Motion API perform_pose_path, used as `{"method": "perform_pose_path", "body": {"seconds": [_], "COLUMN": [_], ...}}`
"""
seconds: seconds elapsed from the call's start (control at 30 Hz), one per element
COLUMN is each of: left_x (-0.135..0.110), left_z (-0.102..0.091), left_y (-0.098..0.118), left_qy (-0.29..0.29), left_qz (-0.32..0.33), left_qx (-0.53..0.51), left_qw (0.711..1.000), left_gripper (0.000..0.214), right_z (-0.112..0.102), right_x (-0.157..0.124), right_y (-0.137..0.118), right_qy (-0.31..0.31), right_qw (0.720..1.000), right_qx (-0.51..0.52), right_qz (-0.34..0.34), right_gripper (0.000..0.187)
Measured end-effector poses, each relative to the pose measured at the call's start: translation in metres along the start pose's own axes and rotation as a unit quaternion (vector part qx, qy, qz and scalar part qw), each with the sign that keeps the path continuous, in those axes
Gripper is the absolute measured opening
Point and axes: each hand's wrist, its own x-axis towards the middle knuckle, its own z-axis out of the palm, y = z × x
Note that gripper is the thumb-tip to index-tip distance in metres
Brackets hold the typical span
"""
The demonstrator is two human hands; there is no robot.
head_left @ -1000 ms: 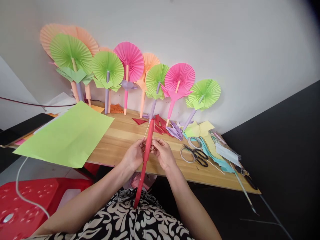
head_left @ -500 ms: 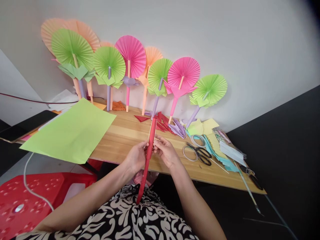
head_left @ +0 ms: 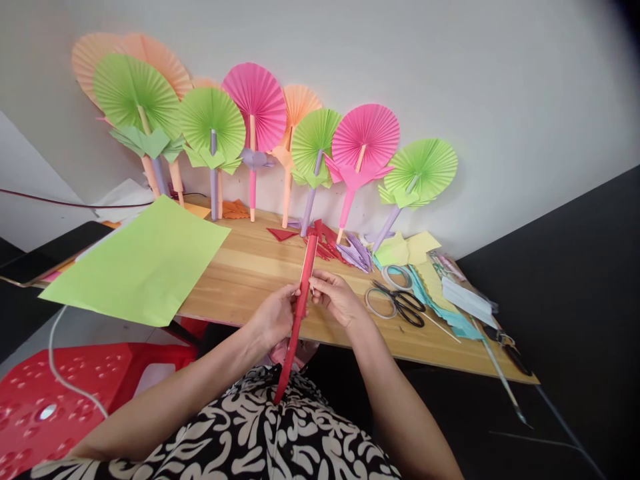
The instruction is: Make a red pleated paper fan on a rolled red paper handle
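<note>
- Red paper, folded into a long strip (head_left: 299,319), slants through the centre of the frame, its lower end in front of my patterned clothing (head_left: 280,440).
- A second ago the slim pale edging (head_left: 305,262) stood off from the red on both sides; now it lies close along it. I judge the two are better lined up for the work.
- My left hand (head_left: 275,313) is closed narrowly on the strip; my right hand (head_left: 337,300) pinches the pale edging's end at the strip's right side.
- The wooden tabletop (head_left: 240,260) crosses mid-frame, with a lime sheet (head_left: 143,267) over its left end and red scraps (head_left: 327,243) beyond the strip.
- Right of centre, black scissors (head_left: 411,309) lie among tape rings (head_left: 368,301).
- Across the upper left and centre, pleated paper fans (head_left: 366,137) lean on the pale wall (head_left: 500,120).
- A red stool (head_left: 90,370) fills the lower left; the right edge is dark.
</note>
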Motion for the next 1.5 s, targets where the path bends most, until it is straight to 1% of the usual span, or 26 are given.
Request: {"method": "perform_pose_path", "body": {"seconds": [0.13,0.33,0.47,0.7,0.9,1.0,1.07,1.13,1.17,1.2,1.27,1.33,1.4,1.5], "left_x": [0.0,0.001,0.004,0.012,0.022,0.027,0.03,0.032,0.033,0.034,0.036,0.039,0.043,0.053], "left_z": [0.0,-0.001,-0.003,-0.005,-0.012,-0.017,-0.02,-0.025,-0.028,-0.03,-0.033,-0.031,-0.026,-0.017], "left_y": [-0.001,-0.001,0.001,0.007,0.014,0.019,0.023,0.029,0.033,0.039,0.052,0.066,0.079,0.089], "left_qy": [-0.009,-0.02,-0.022,-0.026,-0.054,-0.057,-0.062,-0.065,-0.065,-0.061,-0.04,-0.016,-0.002,-0.023], "left_qz": [-0.016,-0.054,-0.068,-0.084,-0.097,-0.091,-0.084,-0.051,-0.017,0.027,0.125,0.202,0.248,0.284], "left_qx": [0.016,0.023,0.01,-0.013,-0.033,-0.031,-0.02,0.013,0.044,0.085,0.186,0.286,0.374,0.476], "left_qw": [1.0,0.998,0.997,0.996,0.993,0.994,0.994,0.996,0.997,0.994,0.974,0.936,0.894,0.832], "left_gripper": [0.024,0.026,0.03,0.03,0.024,0.025,0.021,0.011,0.008,0.01,0.017,0.025,0.03,0.039], "right_z": [-0.006,-0.013,-0.012,-0.006,0.004,0.01,0.013,0.014,0.014,0.014,0.014,0.014,0.016,0.022], "right_x": [0.0,0.004,0.007,0.014,0.023,0.034,0.043,0.054,0.059,0.064,0.073,0.081,0.088,0.093], "right_y": [0.003,0.01,0.014,0.02,0.027,0.024,0.017,0.009,0.006,0.003,-0.001,-0.002,0.001,0.007], "right_qy": [-0.011,-0.027,-0.038,-0.079,-0.033,-0.013,0.02,0.053,0.065,0.073,0.085,0.098,0.109,0.118], "right_qw": [1.0,1.0,0.999,0.996,0.998,0.998,0.996,0.992,0.99,0.988,0.985,0.981,0.977,0.971], "right_qx": [0.005,0.013,0.013,0.03,0.058,0.063,0.089,0.115,0.124,0.13,0.143,0.159,0.173,0.191], "right_qz": [-0.004,-0.006,-0.008,0.002,0.002,0.009,0.003,-0.014,-0.024,-0.032,-0.042,-0.051,-0.063,-0.083], "right_gripper": [0.027,0.027,0.023,0.026,0.023,0.023,0.023,0.023,0.023,0.023,0.024,0.025,0.025,0.026]}}
